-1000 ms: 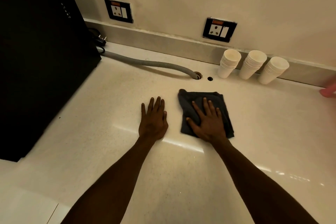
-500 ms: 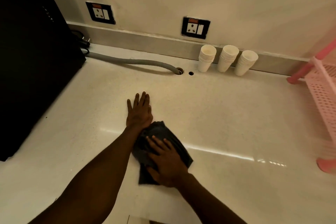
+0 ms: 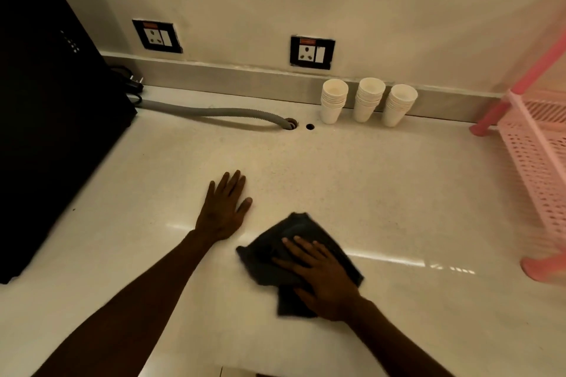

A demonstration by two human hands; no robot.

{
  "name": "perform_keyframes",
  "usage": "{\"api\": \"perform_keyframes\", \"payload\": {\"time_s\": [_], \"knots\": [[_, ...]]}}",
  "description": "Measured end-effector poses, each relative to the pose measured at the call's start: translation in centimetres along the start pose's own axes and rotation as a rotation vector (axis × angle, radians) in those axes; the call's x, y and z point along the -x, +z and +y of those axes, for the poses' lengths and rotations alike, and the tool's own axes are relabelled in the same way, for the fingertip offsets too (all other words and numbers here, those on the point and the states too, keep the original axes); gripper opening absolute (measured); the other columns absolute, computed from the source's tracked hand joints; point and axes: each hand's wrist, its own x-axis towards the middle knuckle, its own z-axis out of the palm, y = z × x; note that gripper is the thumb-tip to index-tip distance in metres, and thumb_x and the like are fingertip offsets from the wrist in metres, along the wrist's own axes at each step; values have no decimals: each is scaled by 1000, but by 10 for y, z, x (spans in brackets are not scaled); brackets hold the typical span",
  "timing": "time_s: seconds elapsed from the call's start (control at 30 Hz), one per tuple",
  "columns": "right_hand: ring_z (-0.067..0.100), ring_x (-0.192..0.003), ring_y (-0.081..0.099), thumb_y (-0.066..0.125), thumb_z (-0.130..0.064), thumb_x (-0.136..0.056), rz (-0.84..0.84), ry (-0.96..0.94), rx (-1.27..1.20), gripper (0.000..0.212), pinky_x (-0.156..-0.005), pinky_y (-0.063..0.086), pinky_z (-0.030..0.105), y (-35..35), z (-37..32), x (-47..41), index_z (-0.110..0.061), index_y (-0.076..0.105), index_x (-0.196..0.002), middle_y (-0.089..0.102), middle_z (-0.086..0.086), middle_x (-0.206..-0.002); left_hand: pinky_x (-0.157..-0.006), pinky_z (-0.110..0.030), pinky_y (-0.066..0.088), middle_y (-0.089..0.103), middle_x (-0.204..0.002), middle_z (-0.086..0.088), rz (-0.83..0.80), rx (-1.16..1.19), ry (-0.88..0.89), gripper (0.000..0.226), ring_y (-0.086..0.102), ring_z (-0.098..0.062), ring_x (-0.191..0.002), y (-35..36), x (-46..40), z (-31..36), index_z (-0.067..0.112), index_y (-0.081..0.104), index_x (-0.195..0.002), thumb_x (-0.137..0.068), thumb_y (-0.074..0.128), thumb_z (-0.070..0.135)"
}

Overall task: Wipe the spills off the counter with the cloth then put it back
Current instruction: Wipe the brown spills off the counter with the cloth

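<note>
A dark grey cloth [image 3: 275, 249] lies crumpled on the pale speckled counter [image 3: 382, 180], near its front edge. My right hand [image 3: 318, 277] presses flat on the cloth with fingers spread, covering its right half. My left hand [image 3: 225, 208] rests palm down on the bare counter just left of and behind the cloth, not touching it. I cannot make out any spill on the surface.
A large black appliance [image 3: 46, 119] fills the left side. A grey corrugated hose [image 3: 214, 113] runs from it to a hole in the counter. Three stacks of white paper cups [image 3: 367, 104] stand by the back wall. A pink plastic rack [image 3: 539, 162] stands at right.
My right hand has slid the cloth along the counter, from the back centre toward the front, then rightward away from my left arm. My left hand has stayed planted.
</note>
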Motion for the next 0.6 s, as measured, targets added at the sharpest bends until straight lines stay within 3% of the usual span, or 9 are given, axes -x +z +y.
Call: {"api": "perform_keyframes", "payload": {"time_s": [0.17,0.33,0.4,0.6], "knots": [[28,-154,8,29,-53,-97,63,287,45,62,-120,18,60,-43,84,12,-37,18,-156,8,1,-166,-128,-47,-2,-2,-170,1,11,-43,32,73,-8,-18,-157,13,6,-2,23,1,-161,-99,13,60],[29,-154,5,23,-59,-94,91,493,103,69,-123,9,54,-50,107,-53,-35,15,-158,7,5,-168,-128,-48,2,2,-170,0,41,-56,35,72,-5,-18,-157,16,5,-3,23,6,-161,-100,13,59],[30,-154,6,26,-59,-94,73,475,112,68,-123,8,52,-48,95,-82,-36,15,-157,8,6,-168,-128,-49,3,3,-170,0,49,-48,39,72,-3,-18,-157,17,3,-4,23,8,-161,-99,14,60],[28,-154,8,32,-56,-98,-3,147,110,64,-123,11,53,-18,28,-106,-36,19,-157,10,4,-168,-128,-49,9,16,-169,-4,115,60,58,70,11,-19,-157,16,3,-7,22,17,-160,-99,15,55]]}}
